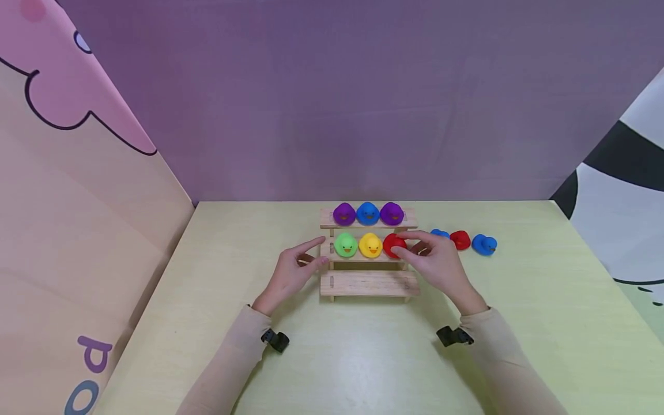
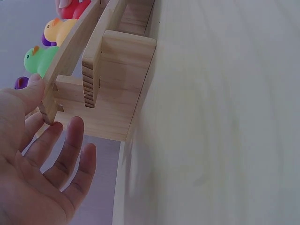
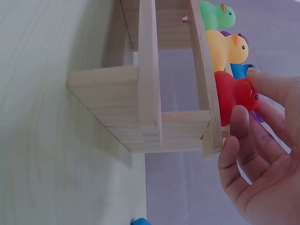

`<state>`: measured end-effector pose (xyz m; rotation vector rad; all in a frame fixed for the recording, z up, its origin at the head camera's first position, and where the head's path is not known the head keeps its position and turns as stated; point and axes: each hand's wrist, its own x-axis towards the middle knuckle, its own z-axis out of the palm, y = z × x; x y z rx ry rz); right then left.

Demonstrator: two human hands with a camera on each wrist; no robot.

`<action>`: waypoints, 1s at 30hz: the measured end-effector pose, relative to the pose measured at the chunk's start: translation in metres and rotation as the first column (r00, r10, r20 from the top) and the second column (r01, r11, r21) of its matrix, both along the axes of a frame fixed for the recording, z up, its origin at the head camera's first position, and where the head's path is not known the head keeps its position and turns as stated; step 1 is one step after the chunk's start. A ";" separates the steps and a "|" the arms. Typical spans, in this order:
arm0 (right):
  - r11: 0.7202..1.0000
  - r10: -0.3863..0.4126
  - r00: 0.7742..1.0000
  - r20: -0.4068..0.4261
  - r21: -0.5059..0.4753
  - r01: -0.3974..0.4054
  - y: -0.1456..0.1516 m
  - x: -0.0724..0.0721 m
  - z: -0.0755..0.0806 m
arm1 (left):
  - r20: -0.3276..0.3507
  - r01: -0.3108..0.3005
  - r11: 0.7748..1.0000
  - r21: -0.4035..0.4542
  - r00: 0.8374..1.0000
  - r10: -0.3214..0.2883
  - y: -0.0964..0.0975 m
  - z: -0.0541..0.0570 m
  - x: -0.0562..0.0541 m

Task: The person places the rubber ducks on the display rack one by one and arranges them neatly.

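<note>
A three-step wooden stand (image 1: 369,283) bears small rubber ducks. My right hand (image 1: 438,262) pinches a red duck (image 1: 392,246) between thumb and fingertips at the right end of the middle step; in the right wrist view the duck's base sits against the step. Beside it on that step are a yellow duck (image 1: 370,246) and a green duck (image 1: 346,245). My left hand (image 1: 290,274) grips the left end of the middle step, its thumb on the top side in the left wrist view. The top step carries a blue duck (image 1: 368,214) between two purple ducks (image 1: 344,214).
Right of the stand, another red duck (image 1: 460,240) and a blue duck (image 1: 485,245) lie on the pale wooden table (image 1: 550,323). A further blue duck (image 1: 440,233) is partly hidden behind my right hand. A purple wall (image 1: 363,104) rises behind the table.
</note>
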<state>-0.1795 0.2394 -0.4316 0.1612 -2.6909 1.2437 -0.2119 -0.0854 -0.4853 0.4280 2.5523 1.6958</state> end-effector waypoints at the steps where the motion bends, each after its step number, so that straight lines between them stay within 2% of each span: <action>1: 1.000 0.000 1.000 -0.001 -0.005 0.000 0.000 0.000 -0.001 | 0.001 -0.002 1.000 0.000 1.000 0.002 0.000 0.000 0.000; 20: 1.000 -0.011 1.000 0.008 -0.010 0.011 0.000 0.001 -0.004 | 0.001 0.012 1.000 0.001 1.000 -0.012 -0.001 -0.002 -0.002; 30: 1.000 -0.009 1.000 0.009 -0.020 0.009 -0.003 0.004 -0.001 | -0.005 0.015 1.000 0.014 1.000 -0.015 -0.003 -0.002 -0.001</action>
